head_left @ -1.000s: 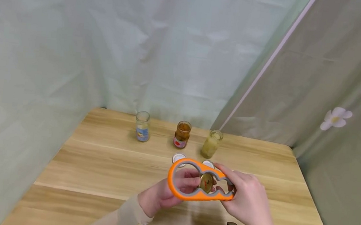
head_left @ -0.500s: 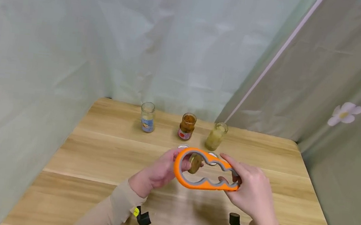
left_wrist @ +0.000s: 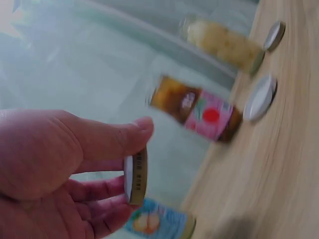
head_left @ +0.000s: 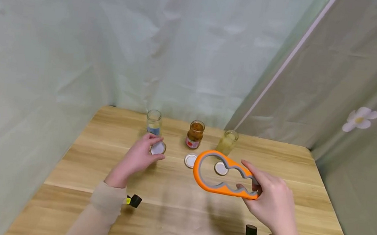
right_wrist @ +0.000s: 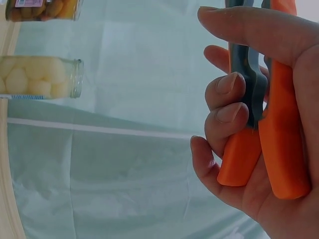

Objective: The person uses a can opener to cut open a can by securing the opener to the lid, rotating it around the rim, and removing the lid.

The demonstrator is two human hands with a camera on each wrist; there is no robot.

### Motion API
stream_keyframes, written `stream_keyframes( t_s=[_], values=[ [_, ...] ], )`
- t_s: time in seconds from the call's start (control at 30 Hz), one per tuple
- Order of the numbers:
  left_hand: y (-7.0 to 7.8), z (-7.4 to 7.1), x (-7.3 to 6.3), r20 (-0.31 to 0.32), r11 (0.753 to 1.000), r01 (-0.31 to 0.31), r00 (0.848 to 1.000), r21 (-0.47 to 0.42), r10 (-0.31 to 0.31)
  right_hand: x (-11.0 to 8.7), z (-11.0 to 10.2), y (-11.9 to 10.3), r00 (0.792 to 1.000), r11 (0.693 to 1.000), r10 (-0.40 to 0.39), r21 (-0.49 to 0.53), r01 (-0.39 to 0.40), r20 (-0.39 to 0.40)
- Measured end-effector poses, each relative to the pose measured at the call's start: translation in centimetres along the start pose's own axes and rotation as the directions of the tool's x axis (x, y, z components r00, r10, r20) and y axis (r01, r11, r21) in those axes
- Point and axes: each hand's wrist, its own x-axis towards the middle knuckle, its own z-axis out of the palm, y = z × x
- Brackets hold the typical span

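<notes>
Between thumb and fingers, my left hand [head_left: 139,155] pinches a jar lid [head_left: 158,148], white inside with a gold rim, in front of the blue-labelled jar [head_left: 154,121]. The left wrist view shows the lid [left_wrist: 135,177] on edge above the table. My right hand [head_left: 274,197] grips an orange and grey jar opener [head_left: 199,177] by its handle end, held above the table; its looped end points left. In the right wrist view the opener's two orange handle ends [right_wrist: 284,149] lie in the curled fingers.
An open jar of brown food [head_left: 195,135] stands mid-back, and one of pale pieces [head_left: 228,141] right of it. Two lids lie white side up: one lid [head_left: 190,160] before the brown jar, another lid [head_left: 221,168] seen through the opener. A curtain [head_left: 188,56] hangs behind the table [head_left: 171,215].
My left hand has carried the lid away from the opener, leftward to the front of the blue-labelled jar, its white inside now showing. The right hand, still holding the opener, has shifted slightly right.
</notes>
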Motion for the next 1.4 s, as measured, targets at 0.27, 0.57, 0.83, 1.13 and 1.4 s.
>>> stream_keyframes(
  t_s=[0.27,0.57,0.83,1.13,1.4],
  values=[
    [-2.9,-0.8,0.5,0.027,0.992,0.075,0.997,0.099,-0.078,-0.1,-0.2,0.0,1.0,1.0,0.006,-0.004,-0.006,0.0],
    [-5.7,-0.7,0.0,0.037,0.984,0.092,0.994,0.153,-0.099,-0.8,-0.2,-0.1,1.0,1.0,0.029,-0.006,-0.029,0.006],
    [-6.6,0.2,0.8,0.044,0.983,0.03,0.998,0.183,-0.038,-0.7,-0.7,0.2,0.999,0.999,0.039,-0.02,-0.039,-0.001],
    [-6.4,1.4,1.2,0.03,0.973,0.043,0.998,0.227,-0.051,-0.8,-0.8,0.4,1.0,1.0,0.027,-0.016,-0.027,-0.012],
    [-6.5,1.7,1.3,0.006,0.97,0.036,0.999,0.241,-0.038,-0.9,-1.2,0.6,0.998,0.998,0.052,-0.047,-0.052,-0.02]
  ],
)
